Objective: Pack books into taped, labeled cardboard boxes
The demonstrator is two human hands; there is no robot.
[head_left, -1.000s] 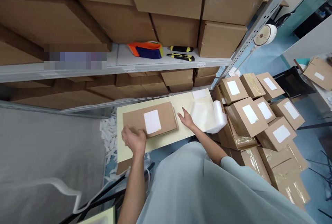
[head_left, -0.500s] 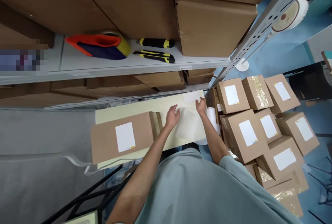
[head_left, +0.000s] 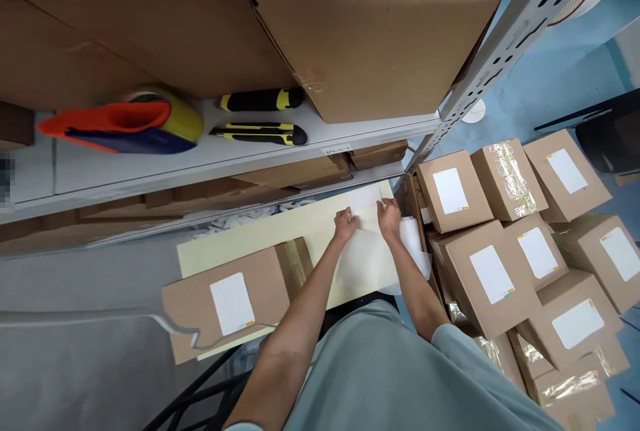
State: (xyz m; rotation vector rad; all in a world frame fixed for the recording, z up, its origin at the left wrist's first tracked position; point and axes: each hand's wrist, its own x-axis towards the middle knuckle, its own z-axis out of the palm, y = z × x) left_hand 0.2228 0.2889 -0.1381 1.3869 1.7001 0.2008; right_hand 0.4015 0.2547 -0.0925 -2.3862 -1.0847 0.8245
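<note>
My left hand (head_left: 345, 224) and my right hand (head_left: 389, 218) are close together over the right end of a pale yellow board (head_left: 323, 274). Fingers of both hands pinch the far edge of a thin whitish sheet (head_left: 367, 258), which spreads toward my body. Just beyond my fingers lies a white paper piece (head_left: 364, 198). Beside my right wrist is a white roll (head_left: 410, 238), with loose film at its lower end. On the board's left part rests a taped carton (head_left: 190, 304) bearing a white label (head_left: 233, 303).
Labelled cartons (head_left: 493, 274) are stacked on my right. Ahead, a grey shelf (head_left: 175, 168) holds large boxes (head_left: 380, 44), two yellow-black box cutters (head_left: 260, 133) and an orange-blue-yellow object (head_left: 125, 124). A metal post (head_left: 500, 64) rises at its right end. A pale cable (head_left: 100, 316) hangs at left.
My left hand has closed from a loosely open pose onto the sheet and come nearer my right hand. The sheet's far edge is now raised between them. The view has shifted right.
</note>
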